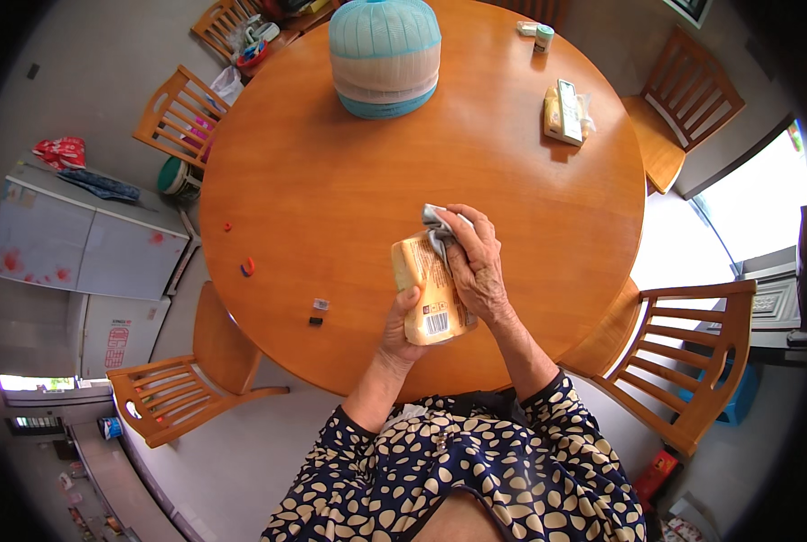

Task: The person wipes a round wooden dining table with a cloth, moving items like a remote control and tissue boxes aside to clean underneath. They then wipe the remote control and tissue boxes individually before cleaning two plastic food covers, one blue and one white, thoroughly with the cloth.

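Note:
A yellowish, box-shaped pack (432,294) with a barcode on its facing side is held up over the near part of the round wooden table (331,199). My left hand (400,327) grips its lower left side, thumb on the front. At its upper right edge my right hand (478,271) is closed on a crumpled grey cloth (434,224), which touches the top of the pack. Fingers hide part of the cloth and the pack's right side.
A blue and white domed mesh cover (385,63) stands at the table's far side. A yellow pack (552,113) lies far right with a slim pale object (568,110) on it, near a small jar (544,38). Small bits, one black (316,322), lie left. Wooden chairs (684,361) surround the table.

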A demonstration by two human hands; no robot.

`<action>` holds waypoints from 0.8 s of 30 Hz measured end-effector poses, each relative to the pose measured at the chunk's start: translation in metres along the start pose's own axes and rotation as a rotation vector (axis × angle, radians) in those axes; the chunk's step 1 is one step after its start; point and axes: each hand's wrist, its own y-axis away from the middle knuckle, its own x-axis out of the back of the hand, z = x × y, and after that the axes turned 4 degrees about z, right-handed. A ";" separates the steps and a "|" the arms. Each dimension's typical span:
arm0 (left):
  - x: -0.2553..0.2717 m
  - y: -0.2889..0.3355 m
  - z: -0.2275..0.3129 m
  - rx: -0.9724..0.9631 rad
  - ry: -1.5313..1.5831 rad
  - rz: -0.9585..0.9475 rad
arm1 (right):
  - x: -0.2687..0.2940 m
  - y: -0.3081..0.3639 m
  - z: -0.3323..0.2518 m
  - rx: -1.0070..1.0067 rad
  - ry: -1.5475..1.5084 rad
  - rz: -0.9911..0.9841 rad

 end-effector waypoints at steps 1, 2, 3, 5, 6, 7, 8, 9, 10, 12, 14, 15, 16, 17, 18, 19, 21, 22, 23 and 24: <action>0.008 -0.003 -0.003 -0.038 -0.018 -0.097 | 0.003 0.003 -0.002 0.104 0.080 -0.037; 0.016 -0.007 -0.003 -0.046 0.077 -0.128 | 0.006 0.007 -0.006 0.212 0.158 -0.079; 0.022 -0.010 -0.004 -0.050 0.172 -0.156 | 0.009 0.014 -0.014 0.227 0.123 -0.154; 0.013 -0.009 -0.005 -0.143 0.025 -0.035 | 0.016 0.029 -0.020 0.289 0.075 -0.286; 0.002 -0.007 0.000 -0.128 -0.062 0.048 | 0.020 0.036 -0.026 0.334 0.067 -0.318; -0.008 -0.007 0.002 -0.144 -0.148 0.053 | 0.022 0.041 -0.027 0.400 0.048 -0.353; -0.014 -0.006 0.003 -0.161 -0.232 0.062 | 0.023 0.047 -0.030 0.444 0.025 -0.365; -0.009 -0.008 -0.001 -0.164 -0.196 -0.114 | 0.025 0.052 -0.031 0.467 0.054 -0.375; -0.004 -0.010 -0.004 -0.157 -0.156 -0.295 | 0.027 0.054 -0.032 0.491 0.082 -0.384; -0.001 -0.007 -0.011 -0.310 -0.499 -0.362 | 0.030 0.045 -0.037 0.464 0.145 -0.301; -0.004 0.007 -0.016 -0.188 -0.474 -0.091 | 0.030 0.034 -0.037 0.414 0.180 -0.199; -0.003 0.006 -0.017 -0.061 -0.285 -0.090 | 0.030 0.028 -0.037 0.381 0.206 -0.120; -0.002 0.005 -0.018 0.066 -0.096 -0.088 | 0.031 0.021 -0.037 0.349 0.230 -0.041; -0.009 0.006 -0.015 0.087 -0.187 -0.095 | 0.033 0.015 -0.033 0.289 0.186 0.018; -0.009 0.006 -0.013 0.056 -0.268 -0.114 | 0.038 0.010 -0.033 0.231 0.195 0.031; -0.008 0.006 -0.012 0.024 -0.350 -0.132 | 0.039 0.006 -0.029 0.114 0.012 0.036; -0.015 0.009 -0.009 -0.073 -0.477 -0.111 | 0.042 0.000 -0.024 -0.066 -0.280 0.052; -0.013 0.009 -0.007 -0.084 -0.524 -0.095 | 0.049 -0.003 -0.022 -0.154 -0.335 -0.004; -0.012 0.010 -0.004 -0.092 -0.571 -0.077 | 0.055 -0.005 -0.026 -0.095 -0.316 -0.061; -0.009 0.011 -0.001 -0.107 -0.620 -0.054 | 0.059 -0.007 -0.032 -0.032 -0.302 -0.122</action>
